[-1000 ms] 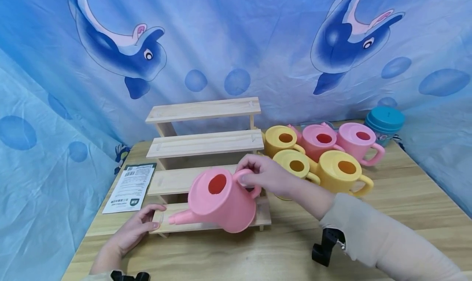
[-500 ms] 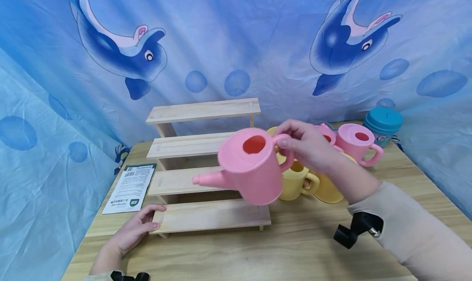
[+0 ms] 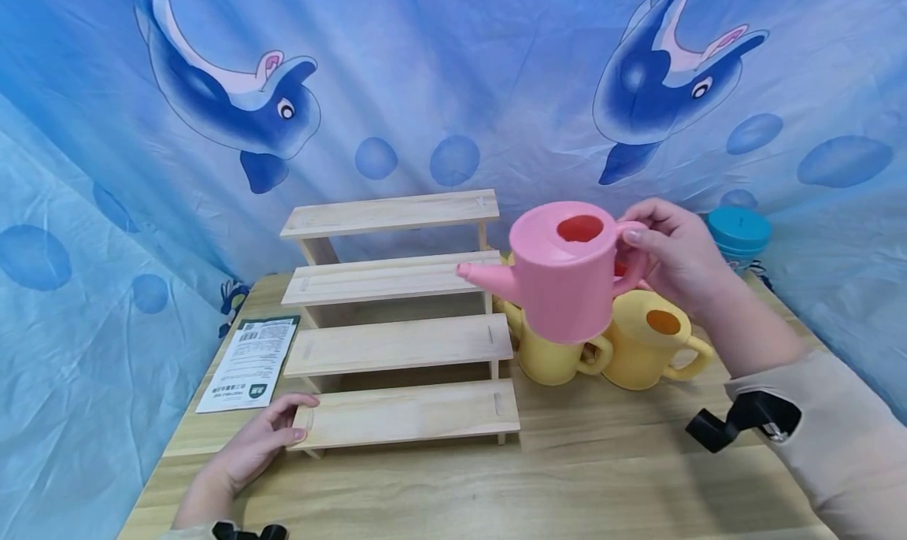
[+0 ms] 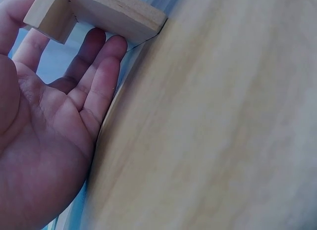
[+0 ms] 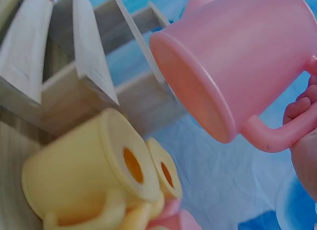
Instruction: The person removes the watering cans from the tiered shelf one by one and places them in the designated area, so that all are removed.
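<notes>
My right hand [image 3: 680,257] grips a pink watering can [image 3: 563,288] by its handle. The can hangs nearly upright in the air, its spout pointing left, above the yellow watering cans. In the right wrist view, the held can's base shows, and the hand [image 5: 304,156] is cut off by the frame edge. A four-step wooden shelf rack [image 3: 411,414] stands on the table, its steps bare. At the left end of the lowest step, my left hand [image 3: 255,438] holds the board between thumb and index finger. The left wrist view shows that hand's other fingers [image 4: 101,86] loosely bent beneath.
Yellow watering cans [image 3: 641,351] stand right of the rack, with pink ones behind, largely hidden by the held can and right hand. A blue-lidded tub [image 3: 739,229] sits at the back right. Left of the rack lies a printed packet [image 3: 248,363]. A dolphin-print curtain [image 3: 453,75] hangs behind.
My right hand has lifted the pink watering can off the lowest step and carried it up and rightward over the yellow cans. My left hand has stayed at the step's end.
</notes>
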`<state>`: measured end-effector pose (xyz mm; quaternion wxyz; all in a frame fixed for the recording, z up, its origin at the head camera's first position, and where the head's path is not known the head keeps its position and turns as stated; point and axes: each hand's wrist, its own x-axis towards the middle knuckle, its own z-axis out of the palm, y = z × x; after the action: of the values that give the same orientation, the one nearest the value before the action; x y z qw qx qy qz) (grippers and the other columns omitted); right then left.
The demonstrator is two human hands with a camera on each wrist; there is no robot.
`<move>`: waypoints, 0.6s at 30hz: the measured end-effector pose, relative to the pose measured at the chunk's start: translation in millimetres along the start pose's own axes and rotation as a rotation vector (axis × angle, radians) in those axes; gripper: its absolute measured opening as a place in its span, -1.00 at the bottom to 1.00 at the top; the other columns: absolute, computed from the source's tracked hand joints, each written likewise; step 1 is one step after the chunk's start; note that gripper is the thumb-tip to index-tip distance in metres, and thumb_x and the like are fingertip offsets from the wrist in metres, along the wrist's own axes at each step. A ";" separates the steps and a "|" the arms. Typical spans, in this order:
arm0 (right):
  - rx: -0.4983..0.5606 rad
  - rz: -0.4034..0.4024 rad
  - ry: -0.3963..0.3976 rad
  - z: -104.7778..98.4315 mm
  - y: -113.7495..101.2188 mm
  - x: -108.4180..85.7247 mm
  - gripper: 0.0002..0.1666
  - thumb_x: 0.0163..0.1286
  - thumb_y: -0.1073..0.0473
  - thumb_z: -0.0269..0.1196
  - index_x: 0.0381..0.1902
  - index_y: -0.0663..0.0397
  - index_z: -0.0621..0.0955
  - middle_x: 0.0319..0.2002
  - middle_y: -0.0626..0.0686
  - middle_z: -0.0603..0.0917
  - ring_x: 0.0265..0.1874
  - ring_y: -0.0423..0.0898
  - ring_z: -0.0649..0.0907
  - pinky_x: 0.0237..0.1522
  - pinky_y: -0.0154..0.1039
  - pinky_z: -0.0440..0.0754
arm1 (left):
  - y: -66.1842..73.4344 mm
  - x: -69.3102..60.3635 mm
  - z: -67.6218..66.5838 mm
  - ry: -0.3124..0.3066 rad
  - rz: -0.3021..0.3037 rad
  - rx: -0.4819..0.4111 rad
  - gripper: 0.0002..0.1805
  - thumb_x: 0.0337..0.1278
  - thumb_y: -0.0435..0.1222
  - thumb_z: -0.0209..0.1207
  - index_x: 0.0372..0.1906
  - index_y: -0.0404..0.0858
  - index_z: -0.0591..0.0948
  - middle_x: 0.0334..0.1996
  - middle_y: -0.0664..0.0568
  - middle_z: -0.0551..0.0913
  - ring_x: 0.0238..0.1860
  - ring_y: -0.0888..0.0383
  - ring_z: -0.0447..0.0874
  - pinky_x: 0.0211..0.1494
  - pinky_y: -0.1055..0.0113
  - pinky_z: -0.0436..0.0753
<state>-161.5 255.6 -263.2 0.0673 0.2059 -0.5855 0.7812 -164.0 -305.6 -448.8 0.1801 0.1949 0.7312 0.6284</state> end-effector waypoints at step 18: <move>0.103 -0.054 0.216 -78.0 -10.4 -19.0 -0.85 0.35 0.46 0.04 -0.22 0.32 0.56 -0.37 0.14 0.64 -0.42 -0.05 0.65 -0.39 -0.26 0.66 | 4.1 1.7 0.6 0.022 -0.083 0.015 -0.64 0.20 -0.43 0.05 0.11 -0.35 0.39 0.12 0.31 0.34 0.10 0.72 0.08 0.10 0.73 0.13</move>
<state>-159.6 334.9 -279.5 0.1405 0.1392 -0.5281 0.8259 -164.9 -303.7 -444.9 0.1966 0.1589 0.7452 0.6171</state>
